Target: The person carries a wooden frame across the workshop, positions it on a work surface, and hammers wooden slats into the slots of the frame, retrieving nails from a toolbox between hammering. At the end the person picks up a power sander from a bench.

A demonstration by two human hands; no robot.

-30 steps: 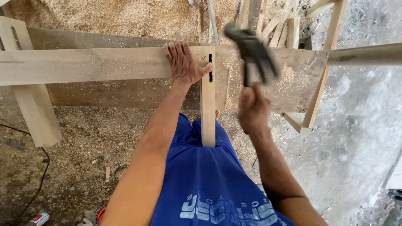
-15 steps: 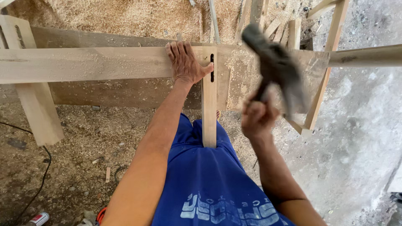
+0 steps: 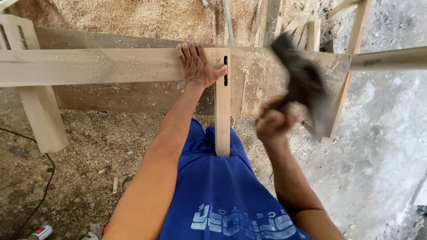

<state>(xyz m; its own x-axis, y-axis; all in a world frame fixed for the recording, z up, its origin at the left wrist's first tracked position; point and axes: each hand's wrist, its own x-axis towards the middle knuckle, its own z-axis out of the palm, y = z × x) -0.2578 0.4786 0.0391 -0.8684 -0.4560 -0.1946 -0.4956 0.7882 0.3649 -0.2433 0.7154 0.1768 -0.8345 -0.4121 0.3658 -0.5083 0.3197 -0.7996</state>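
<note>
My left hand (image 3: pixel 196 65) lies flat on a long pale wooden plank (image 3: pixel 89 66), its thumb against a narrow upright board (image 3: pixel 222 115) that has a dark slot near its top. The narrow board runs down toward my blue shorts (image 3: pixel 222 195). To the right of that board, my right hand (image 3: pixel 275 121) is shut on the handle of a hammer (image 3: pixel 300 80). The hammer's dark head is blurred by motion and is raised above the plank.
Sawdust covers the ground (image 3: pixel 133 18) behind the plank. A wooden leg (image 3: pixel 42 120) stands at left, and more timber pieces (image 3: pixel 351 44) stand at right. A black cable (image 3: pixel 40 195) and a small can (image 3: pixel 42 232) lie at lower left.
The hammer has swung from up near the plank's top, rightward and down, with my right hand dropping a little. My left hand and the boards have stayed put.
</note>
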